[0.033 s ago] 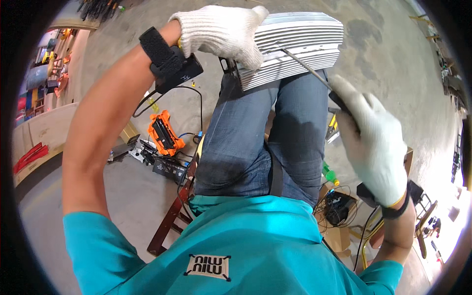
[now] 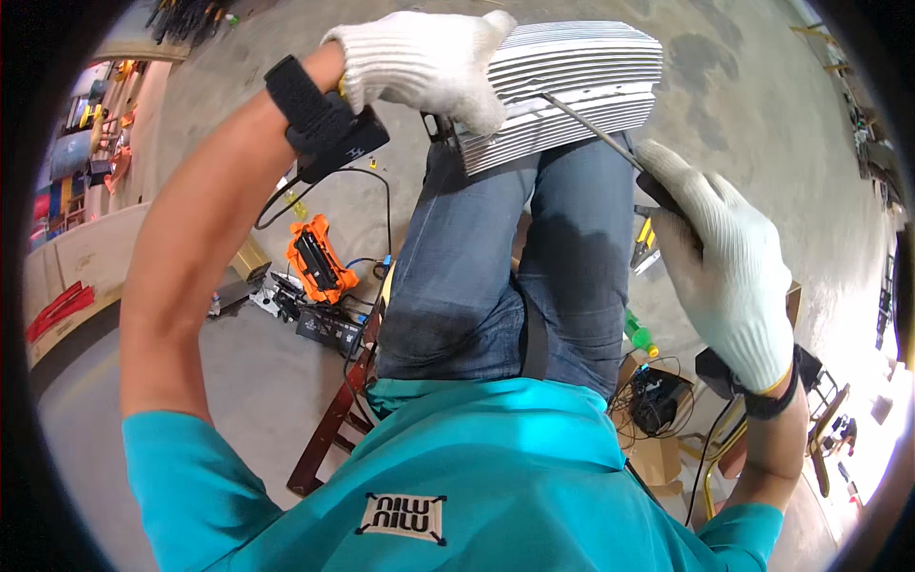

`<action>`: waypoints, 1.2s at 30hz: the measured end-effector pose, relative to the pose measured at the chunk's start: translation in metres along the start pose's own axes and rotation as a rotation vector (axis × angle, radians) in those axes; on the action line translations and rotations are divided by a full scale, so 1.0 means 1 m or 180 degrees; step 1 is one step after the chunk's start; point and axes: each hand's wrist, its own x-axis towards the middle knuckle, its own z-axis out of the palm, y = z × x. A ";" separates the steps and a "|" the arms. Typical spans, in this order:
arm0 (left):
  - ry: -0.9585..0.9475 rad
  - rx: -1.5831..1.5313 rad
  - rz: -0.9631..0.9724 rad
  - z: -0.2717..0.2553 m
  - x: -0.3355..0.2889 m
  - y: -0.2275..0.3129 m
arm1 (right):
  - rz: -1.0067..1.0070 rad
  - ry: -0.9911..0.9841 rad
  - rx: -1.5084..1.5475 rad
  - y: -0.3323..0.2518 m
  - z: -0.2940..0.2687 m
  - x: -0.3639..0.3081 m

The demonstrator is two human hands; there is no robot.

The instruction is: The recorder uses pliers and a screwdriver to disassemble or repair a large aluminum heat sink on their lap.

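A silver finned metal housing (image 2: pixel 572 71), like a heat sink, rests across my knees. My left hand (image 2: pixel 424 67), in a white knitted glove, is closed on its left end, with the thumb lying over the fins. A screwdriver (image 2: pixel 596 131) with a thin metal shaft and a dark handle is gripped in my gloved right hand (image 2: pixel 729 257). Its tip touches or hovers just over the smooth strip between the fins; I cannot tell which. My right fingers hide most of the handle. A black bracket (image 2: pixel 438 126) sticks out at the housing's left edge.
On the floor to the left lie an orange-and-black device (image 2: pixel 319 259), a black box (image 2: pixel 329 327) and cables. A green bottle (image 2: pixel 640 334) and an open cardboard box (image 2: pixel 658 458) with black parts are at the right. Red tools (image 2: pixel 62 310) lie on a ledge at far left.
The housing and my left hand have shifted very slightly left. My right hand has tilted a little, with the screwdriver still in it.
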 end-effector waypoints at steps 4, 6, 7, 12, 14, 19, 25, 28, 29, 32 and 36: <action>-0.0187 0.0223 -0.0271 -0.007 -0.001 0.006 | 0.0088 -0.0315 0.0812 0.014 -0.008 0.010; -0.0180 0.0197 -0.0170 -0.008 -0.001 0.006 | 0.0069 -0.0341 0.0796 0.015 -0.007 0.010; -0.0196 0.0185 -0.0190 -0.007 -0.001 0.004 | 0.0047 -0.0292 0.0691 0.014 -0.005 0.009; -0.0116 -0.0314 -0.0101 -0.002 0.000 -0.004 | -0.0086 -0.0154 -0.0587 0.008 0.008 0.002; -0.0105 -0.0405 -0.0055 -0.002 0.001 -0.007 | -0.0194 0.0153 -0.0086 0.016 0.006 0.005; -0.0179 -0.0488 0.0009 -0.004 0.002 -0.011 | 0.0362 0.0449 0.1329 0.038 0.003 -0.005; -0.0225 -0.0612 0.0027 -0.006 0.004 -0.011 | 0.1348 0.0728 0.1647 0.081 0.015 -0.032; -0.0253 -0.0652 -0.0017 -0.011 0.004 -0.008 | 0.1598 0.0603 0.1661 0.110 0.058 -0.054; -0.0273 -0.0617 -0.0100 -0.013 0.004 -0.007 | 0.1893 0.0561 0.1690 0.123 0.078 -0.060; -0.0341 -0.0440 -0.0277 -0.019 0.005 -0.002 | 0.2689 0.0440 0.2413 0.164 0.148 -0.082; -0.0497 -0.0610 -0.0506 -0.025 0.008 0.003 | 0.3205 -0.0086 0.2869 0.214 0.238 -0.113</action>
